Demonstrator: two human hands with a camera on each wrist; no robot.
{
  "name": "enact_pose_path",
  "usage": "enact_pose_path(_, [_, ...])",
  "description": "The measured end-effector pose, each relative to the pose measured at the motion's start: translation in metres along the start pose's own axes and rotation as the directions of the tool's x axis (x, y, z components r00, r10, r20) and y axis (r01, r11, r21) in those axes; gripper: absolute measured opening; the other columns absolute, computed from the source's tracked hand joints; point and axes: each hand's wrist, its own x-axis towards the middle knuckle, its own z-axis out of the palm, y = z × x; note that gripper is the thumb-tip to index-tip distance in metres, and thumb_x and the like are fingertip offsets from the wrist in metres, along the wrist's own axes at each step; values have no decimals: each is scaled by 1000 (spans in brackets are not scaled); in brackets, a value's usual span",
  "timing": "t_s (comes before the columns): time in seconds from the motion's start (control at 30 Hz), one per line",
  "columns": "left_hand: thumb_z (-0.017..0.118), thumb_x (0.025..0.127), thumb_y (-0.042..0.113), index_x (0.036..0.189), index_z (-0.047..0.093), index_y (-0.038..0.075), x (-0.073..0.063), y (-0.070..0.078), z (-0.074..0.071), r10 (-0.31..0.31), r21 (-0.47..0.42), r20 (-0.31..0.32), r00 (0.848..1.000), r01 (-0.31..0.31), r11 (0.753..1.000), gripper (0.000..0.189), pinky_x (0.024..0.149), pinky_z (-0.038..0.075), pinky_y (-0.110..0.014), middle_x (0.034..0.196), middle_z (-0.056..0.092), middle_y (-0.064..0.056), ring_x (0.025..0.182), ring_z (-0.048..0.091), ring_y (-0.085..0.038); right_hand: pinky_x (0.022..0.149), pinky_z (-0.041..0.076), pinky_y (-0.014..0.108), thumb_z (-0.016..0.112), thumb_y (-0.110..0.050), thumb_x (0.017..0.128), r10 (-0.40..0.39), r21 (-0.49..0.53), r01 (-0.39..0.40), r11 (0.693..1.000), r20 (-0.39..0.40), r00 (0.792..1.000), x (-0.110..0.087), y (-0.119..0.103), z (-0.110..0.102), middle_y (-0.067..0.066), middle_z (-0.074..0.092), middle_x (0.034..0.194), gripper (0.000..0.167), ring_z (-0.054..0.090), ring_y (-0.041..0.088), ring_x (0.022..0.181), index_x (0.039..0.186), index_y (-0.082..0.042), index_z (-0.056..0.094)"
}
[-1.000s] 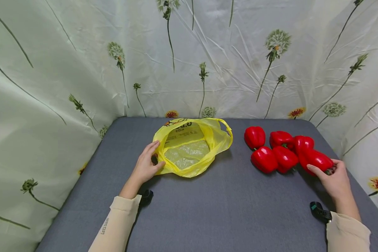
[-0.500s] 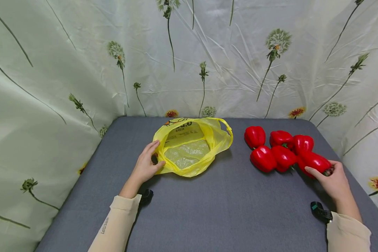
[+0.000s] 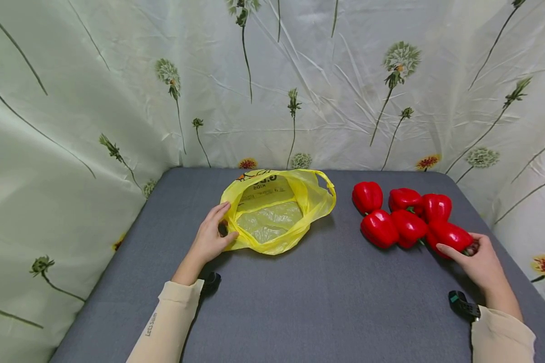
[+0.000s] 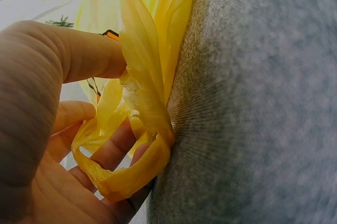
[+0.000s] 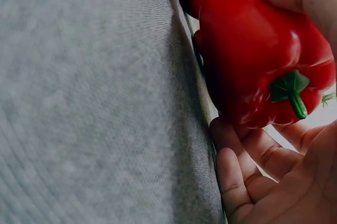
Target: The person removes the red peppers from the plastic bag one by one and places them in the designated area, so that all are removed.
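A yellow plastic bag (image 3: 295, 237) lies with its mouth spread wide on the grey table, and nothing shows inside it. My left hand (image 3: 210, 236) holds the bag's left side; in the left wrist view the handle loop (image 4: 126, 179) passes round the fingers, the thumb against the plastic. At the right, my right hand (image 3: 483, 262) grips a glossy red bell pepper (image 3: 449, 234) near its stem end, thumb on one side and fingers on the other. Its green stem (image 5: 290, 90) points toward the palm in the right wrist view.
Several more red bell peppers (image 3: 380, 229) sit in a cluster left of and behind the gripped one. Behind the grey table (image 3: 327, 302) hangs a pale curtain (image 3: 327, 91) with dandelion prints, which also runs along both sides.
My right hand has shifted slightly left and down with the bell pepper, which now sits lower beside the cluster. My left hand and the bag have stayed put.
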Motion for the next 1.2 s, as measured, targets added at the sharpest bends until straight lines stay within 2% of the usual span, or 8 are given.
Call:
enact_pose_path(0.2, [83,88,9,162,43,-1,0,0,-1,2,2,5,1000,-2,1000,85,104,49,-53,169,41,-18,117,62,-35,71,39,26,69,-50,99,-8,10,7,1000,22,1000,2,3,1,36,44,133,95,43,41,111,150,16,24])
enact_pose_path(0.3, [83,88,9,162,43,-1,0,0,-1,7,1,5,1000,-7,1000,85,104,49,-53,169,41,-19,117,62,-35,66,39,20,69,-51,99,-11,16,11,1000,42,999,3,4,1,38,43,137,98,44,43,114,152,16,22])
enact_pose_path(0.5, [83,88,9,162,43,-1,0,1,-2,12,2,-6,1000,-12,1000,85,102,50,-52,169,42,-19,116,63,-35,66,40,18,70,-52,98,-21,15,20,1000,67,997,4,3,-1,41,39,143,103,44,47,119,156,15,17])
enact_pose_path(0.73, [82,88,8,160,46,-2,-1,0,1,40,23,-26,999,-39,999,81,84,52,-38,166,45,-20,110,66,-32,64,40,11,69,-50,99,-36,29,33,999,99,994,0,4,-2,45,36,147,106,44,56,127,158,16,12])
enact_pose_path(0.83, [82,89,9,160,46,-2,-2,0,1,48,17,-24,999,-47,999,80,85,53,-39,166,45,-20,109,66,-32,64,41,12,66,-52,101,-33,27,30,999,114,993,-1,3,-5,46,35,148,105,44,59,129,159,16,11])
enact_pose_path(1.0, [81,90,11,162,44,-1,-2,0,1,34,5,-9,999,-34,999,81,94,52,-49,168,42,-19,112,65,-32,74,43,27,62,-55,101,-42,-6,43,999,124,991,-4,-3,-9,45,37,147,104,44,58,128,161,13,12])
enact_pose_path(1.17, [81,91,12,162,44,0,0,0,-4,36,3,-9,999,-36,999,81,99,50,-52,170,40,-18,131,59,-38,78,44,34,61,-54,102,-64,-4,65,998,103,993,-8,-10,-13,45,36,150,99,43,60,130,162,10,15])
enact_pose_path(1.2, [81,92,12,162,44,0,0,0,-4,39,1,-11,999,-39,999,80,101,50,-54,170,40,-19,134,57,-39,77,44,31,61,-53,103,-72,3,72,997,95,993,-9,-11,-14,46,35,151,98,42,62,131,162,10,15])
